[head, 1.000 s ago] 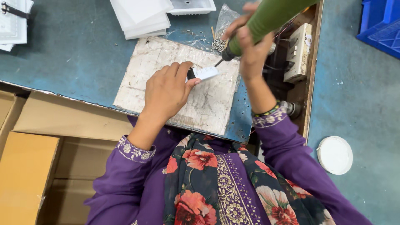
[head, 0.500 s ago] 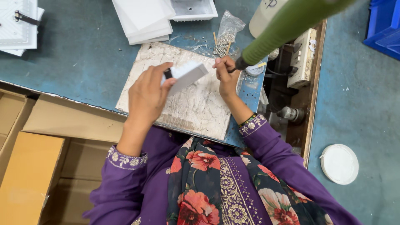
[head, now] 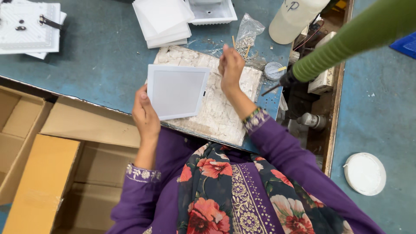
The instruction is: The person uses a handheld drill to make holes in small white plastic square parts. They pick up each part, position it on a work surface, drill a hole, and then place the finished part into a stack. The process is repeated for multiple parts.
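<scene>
My left hand (head: pixel 145 113) grips the lower left edge of a square white panel (head: pixel 177 91), held flat side up over the bench edge. Its right side overlaps a worn, cracked white work pad (head: pixel 227 112). My right hand (head: pixel 231 69) hovers over the far end of the pad with its fingers pinched together, just below a clear bag of small screws (head: pixel 247 35). Nothing in the pinch can be made out. A green powered screwdriver (head: pixel 346 39) hangs free at the right, its bit pointing down-left beside my right forearm.
A stack of white panels (head: pixel 162 21) and a white frame (head: pixel 214 11) lie at the back of the blue bench (head: pixel 95 65), with a white bottle (head: pixel 294 19) and small tin (head: pixel 274 70) to the right. Open cardboard boxes (head: pixel 39 173) stand at the left. A round white lid (head: pixel 365 173) lies on the floor.
My right hand has let go of the green screwdriver, which swung up to the right, and moved toward the screw bag. My left hand turned the panel flat side up and drew it left.
</scene>
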